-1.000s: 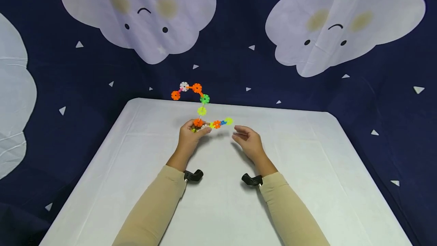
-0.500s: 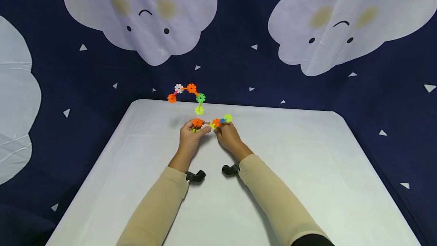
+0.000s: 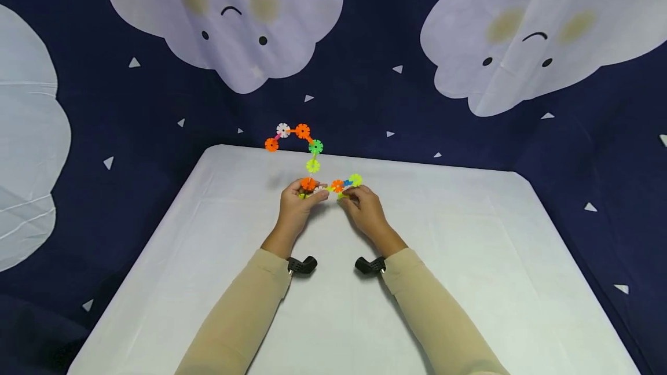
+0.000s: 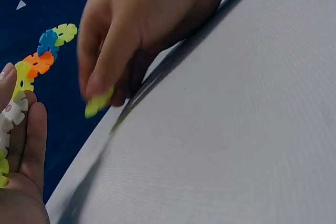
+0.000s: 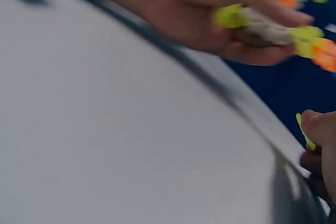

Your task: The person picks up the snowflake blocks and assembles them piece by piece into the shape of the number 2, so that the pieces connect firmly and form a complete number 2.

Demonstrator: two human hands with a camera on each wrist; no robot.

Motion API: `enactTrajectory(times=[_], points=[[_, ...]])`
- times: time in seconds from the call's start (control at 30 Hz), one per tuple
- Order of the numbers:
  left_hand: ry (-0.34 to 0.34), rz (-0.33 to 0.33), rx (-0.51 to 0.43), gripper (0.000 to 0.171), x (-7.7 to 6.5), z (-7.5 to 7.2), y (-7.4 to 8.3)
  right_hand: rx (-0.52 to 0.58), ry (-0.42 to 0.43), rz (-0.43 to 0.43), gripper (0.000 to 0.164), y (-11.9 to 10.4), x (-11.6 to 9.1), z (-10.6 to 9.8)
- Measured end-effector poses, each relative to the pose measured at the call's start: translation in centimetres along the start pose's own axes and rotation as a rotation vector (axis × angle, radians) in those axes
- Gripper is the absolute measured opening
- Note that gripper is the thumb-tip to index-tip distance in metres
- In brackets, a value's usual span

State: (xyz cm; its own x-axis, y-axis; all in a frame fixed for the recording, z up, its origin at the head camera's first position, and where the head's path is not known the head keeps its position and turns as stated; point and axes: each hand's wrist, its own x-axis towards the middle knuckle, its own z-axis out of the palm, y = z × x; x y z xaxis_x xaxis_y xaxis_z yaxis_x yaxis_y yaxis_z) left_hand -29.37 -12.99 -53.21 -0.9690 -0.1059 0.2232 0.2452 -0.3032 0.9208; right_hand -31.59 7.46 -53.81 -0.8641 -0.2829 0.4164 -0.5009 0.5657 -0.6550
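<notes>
A chain of interlocking plastic snowflake discs [image 3: 315,147] in orange, white, green, yellow and blue is held by my left hand [image 3: 294,207]. Thumb and fingers grip its white discs [image 4: 16,108]. From there one branch curves up and left to an orange disc [image 3: 271,144]; a shorter one runs right through orange and blue [image 4: 48,43] to a yellow end disc [image 3: 356,180]. My right hand [image 3: 369,212] pinches a separate yellow snowflake disc [image 4: 100,103] between thumb and fingers, just below the short branch. Its fingers partly cover that disc.
Both hands are over the far part of a white-covered table [image 3: 443,282]. A dark blue curtain [image 3: 375,103] with clouds hangs behind the table's back edge. Each wrist carries a black camera mount [image 3: 302,265].
My right hand moved left to the short branch, then drew back slightly to the right, where the yellow disc now shows in its fingers. My left hand keeps its grip on the chain.
</notes>
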Motion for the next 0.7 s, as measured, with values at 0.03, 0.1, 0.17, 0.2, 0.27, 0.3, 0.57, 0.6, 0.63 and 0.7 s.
enactTrajectory(times=[0.03,0.1,0.17,0.2,0.27,0.3,0.57,0.6,0.63,0.7], points=[[0.0,-0.005,-0.002,0.036,0.0,0.1,0.0,0.057,0.016,0.028,0.016,0.2,-0.3,-0.6],[0.0,-0.013,-0.004,0.036,-0.1,0.1,-0.1,0.176,0.055,0.088,0.014,0.6,-1.0,-1.8],[-0.002,-0.019,0.0,0.035,-0.1,0.2,-0.2,0.286,0.102,0.157,0.014,1.1,-1.5,-3.1],[-0.004,-0.021,0.004,0.034,-0.1,0.2,-0.2,0.347,0.125,0.192,0.015,1.3,-1.7,-3.7],[-0.009,-0.017,0.014,0.033,-0.1,0.2,-0.2,0.452,0.162,0.239,0.019,1.6,-2.2,-4.8],[-0.01,-0.015,0.023,0.032,-0.1,0.2,-0.2,0.498,0.175,0.249,0.021,1.7,-2.4,-5.3],[-0.075,-0.013,0.117,0.028,-0.2,0.3,0.2,0.651,0.206,0.189,0.022,1.7,-3.4,-6.9],[-0.087,-0.018,0.126,0.028,-0.3,0.4,0.2,0.658,0.215,0.191,0.022,1.6,-3.6,-6.9],[-0.098,-0.019,0.135,0.028,-0.3,0.4,0.2,0.668,0.22,0.196,0.021,1.6,-3.7,-7.0],[-0.115,-0.02,0.157,0.029,-0.4,0.5,0.2,0.691,0.229,0.206,0.021,1.5,-3.9,-7.2]])
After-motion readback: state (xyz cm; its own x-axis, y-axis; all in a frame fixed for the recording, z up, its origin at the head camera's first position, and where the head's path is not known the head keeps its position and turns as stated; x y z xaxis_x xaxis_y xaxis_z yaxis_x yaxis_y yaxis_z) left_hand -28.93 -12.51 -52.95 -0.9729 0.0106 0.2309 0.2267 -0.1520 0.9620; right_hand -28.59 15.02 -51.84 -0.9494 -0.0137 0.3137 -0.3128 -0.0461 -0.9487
